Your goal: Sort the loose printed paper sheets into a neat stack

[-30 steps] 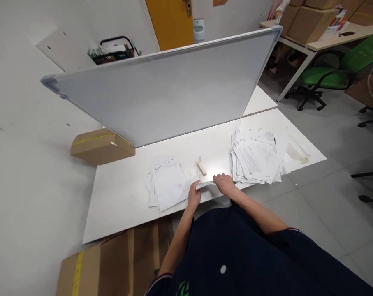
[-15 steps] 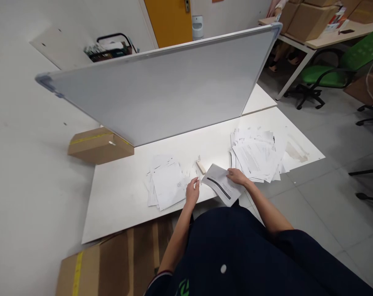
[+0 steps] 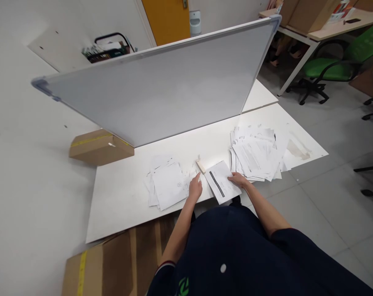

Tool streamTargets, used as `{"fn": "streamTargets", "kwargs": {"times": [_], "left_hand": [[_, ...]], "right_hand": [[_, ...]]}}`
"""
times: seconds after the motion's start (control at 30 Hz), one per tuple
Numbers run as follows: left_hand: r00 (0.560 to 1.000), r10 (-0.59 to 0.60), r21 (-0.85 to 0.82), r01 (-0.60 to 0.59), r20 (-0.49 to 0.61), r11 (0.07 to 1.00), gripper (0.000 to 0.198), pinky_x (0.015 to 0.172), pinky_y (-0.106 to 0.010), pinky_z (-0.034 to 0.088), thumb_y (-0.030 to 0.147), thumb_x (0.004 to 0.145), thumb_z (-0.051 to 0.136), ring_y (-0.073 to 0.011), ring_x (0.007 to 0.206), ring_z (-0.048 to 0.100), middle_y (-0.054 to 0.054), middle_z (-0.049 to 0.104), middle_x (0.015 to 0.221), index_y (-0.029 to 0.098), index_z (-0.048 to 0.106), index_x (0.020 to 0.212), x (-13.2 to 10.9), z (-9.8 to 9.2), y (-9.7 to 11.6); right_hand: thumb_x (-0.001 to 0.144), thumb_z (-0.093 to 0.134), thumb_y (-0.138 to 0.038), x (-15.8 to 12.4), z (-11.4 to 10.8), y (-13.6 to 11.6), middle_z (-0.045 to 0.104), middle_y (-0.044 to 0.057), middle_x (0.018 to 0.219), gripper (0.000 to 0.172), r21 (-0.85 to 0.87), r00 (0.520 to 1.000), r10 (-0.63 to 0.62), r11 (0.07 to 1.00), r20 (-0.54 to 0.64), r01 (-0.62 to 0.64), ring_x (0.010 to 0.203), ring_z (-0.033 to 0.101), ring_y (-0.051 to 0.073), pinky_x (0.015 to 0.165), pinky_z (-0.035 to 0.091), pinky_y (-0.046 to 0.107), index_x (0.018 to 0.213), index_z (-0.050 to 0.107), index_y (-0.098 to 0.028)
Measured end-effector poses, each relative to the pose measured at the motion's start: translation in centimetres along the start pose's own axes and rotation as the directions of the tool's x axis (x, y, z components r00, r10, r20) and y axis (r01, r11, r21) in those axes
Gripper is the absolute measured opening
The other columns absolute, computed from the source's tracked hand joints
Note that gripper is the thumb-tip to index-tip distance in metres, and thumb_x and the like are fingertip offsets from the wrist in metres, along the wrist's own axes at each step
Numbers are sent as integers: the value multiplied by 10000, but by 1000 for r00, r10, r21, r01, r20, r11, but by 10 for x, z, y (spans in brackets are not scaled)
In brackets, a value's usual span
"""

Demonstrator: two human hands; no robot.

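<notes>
The right hand (image 3: 238, 179) is clamped on the right side of a printed paper (image 3: 222, 176), which lies across the front edge of the white table (image 3: 118, 197), between two piles, with its lower corner reaching past this edge. The paper carries a dark band (image 3: 217, 184) and small lines of print, too small for reading. On the left pile (image 3: 167, 187), near the front edge, the top sheet shows a faint mark; the right pile (image 3: 254, 152), toward the right end of the table, has print equally unreadable. A green emblem (image 3: 183, 286) on the dark shirt (image 3: 223, 238) is only partly seen.

The left hand (image 3: 195, 188) has its index finger stretched toward a small beige tool (image 3: 200, 166), just beside the paper's far left corner; whether its other fingers hold something, I cannot tell.

One second ago both hands gripped the paper almost edge-on. Half a second ago the right hand alone held it; since then the paper has turned a little, and the left index finger has straightened. Both piles have stayed in place.
</notes>
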State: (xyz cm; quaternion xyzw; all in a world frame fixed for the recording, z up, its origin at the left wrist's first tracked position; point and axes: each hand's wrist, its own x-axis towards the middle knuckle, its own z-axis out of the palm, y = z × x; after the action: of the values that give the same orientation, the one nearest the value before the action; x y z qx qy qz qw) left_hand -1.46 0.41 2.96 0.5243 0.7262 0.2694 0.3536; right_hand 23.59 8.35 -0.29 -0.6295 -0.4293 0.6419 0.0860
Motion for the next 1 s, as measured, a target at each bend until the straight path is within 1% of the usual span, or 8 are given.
{"fn": "streamTargets", "kwargs": {"times": [0.13, 0.3, 0.5, 0.63, 0.73, 0.83, 0.9, 1.0], "left_hand": [[996, -48, 60, 44, 73, 997, 536, 868, -381, 342, 167, 760, 437, -255, 999, 502, -107, 545, 1105, 270, 400, 1285, 9, 2, 7], [994, -80, 145, 69, 69, 987, 538, 830, -378, 346, 133, 724, 462, -262, 947, 506, -124, 560, 1022, 273, 459, 1243, 17, 8, 6], [988, -77, 358, 23, 136, 933, 642, 823, -397, 334, 47, 717, 402, -277, 1019, 460, -126, 507, 1116, 330, 371, 1293, 16, 11, 3], [987, -87, 351, 34, 136, 936, 627, 826, -421, 338, 57, 726, 409, -290, 1024, 466, -130, 511, 1113, 337, 380, 1287, 16, 9, 8], [993, -69, 218, 47, 94, 975, 575, 840, -422, 346, 123, 752, 437, -288, 1025, 482, -133, 531, 1104, 298, 378, 1297, 11, 5, 11], [995, -100, -46, 100, 6, 994, 560, 874, -393, 356, 237, 788, 463, -253, 1035, 502, -138, 553, 1109, 212, 323, 1329, 0, 1, 13], [975, -221, -270, 218, 22, 938, 602, 869, -370, 380, 334, 783, 504, -231, 1020, 529, -157, 568, 1102, 151, 316, 1325, -7, -1, 16], [932, -300, -566, 362, 203, 741, 639, 844, -345, 415, 458, 734, 559, -215, 992, 565, -175, 586, 1093, 122, 405, 1255, -18, -4, 23]], "right_hand": [[634, 561, -227, 2, 1, 0, 680, 104, 807, 258, 52, 999, -33, 998, -2, 33, 696, 626, 192, 569, 476, 244, 861, 619, -116], [627, 572, -237, 2, 1, -1, 673, 107, 829, 247, 27, 998, -54, 998, 19, 53, 675, 620, 188, 559, 472, 246, 839, 608, -114], [650, 543, -242, 4, 4, -2, 671, 90, 791, 239, -23, 998, -63, 998, -3, 62, 649, 612, 166, 532, 451, 215, 842, 599, -112], [648, 527, -238, 2, 5, -4, 665, 71, 757, 233, -44, 998, -67, 997, -9, 67, 625, 599, 157, 515, 438, 212, 833, 599, -117], [649, 521, -252, -6, -1, -9, 657, 66, 759, 232, -112, 990, -127, 987, -55, 120, 652, 594, 164, 535, 435, 217, 821, 604, -120], [661, 514, -290, -19, -10, -17, 652, 73, 789, 237, -202, 952, -247, 957, -179, 210, 726, 589, 188, 587, 441, 235, 804, 604, -124], [676, 503, -319, -30, -12, -26, 650, 75, 836, 267, -192, 912, -327, 939, -249, 284, 774, 584, 199, 624, 447, 248, 839, 597, -129], [706, 481, -353, -46, 2, -43, 647, 69, 877, 316, -46, 887, -390, 919, -245, 392, 789, 585, 193, 649, 456, 254, 918, 572, -137]]}}
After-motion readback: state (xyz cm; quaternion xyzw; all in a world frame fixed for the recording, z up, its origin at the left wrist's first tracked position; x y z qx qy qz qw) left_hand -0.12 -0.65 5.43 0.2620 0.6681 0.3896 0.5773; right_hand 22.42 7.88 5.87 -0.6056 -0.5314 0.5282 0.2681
